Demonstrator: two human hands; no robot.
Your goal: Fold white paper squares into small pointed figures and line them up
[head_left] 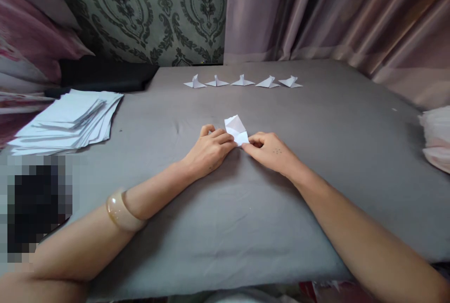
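Observation:
A small folded piece of white paper (236,129) is at the middle of the grey-covered table, with creases across its face. My left hand (213,150) has its fingertips on the paper's left lower edge, the fingers bent and close together. At the lower right corner, my right hand (269,150) pinches the paper between thumb and curled fingers. A pale bangle (121,210) circles my left forearm. Beyond my hands, several folded white paper figures (242,80) with raised middles and spread points stand in a row.
A loose stack of white paper sheets (66,122) lies at the left, before a black folded item (108,76). A whitish plastic bundle (436,136) sits at the right edge. Curtains (267,12) and a patterned wall (158,12) border the grey table cover (333,120). The lower left is pixelated.

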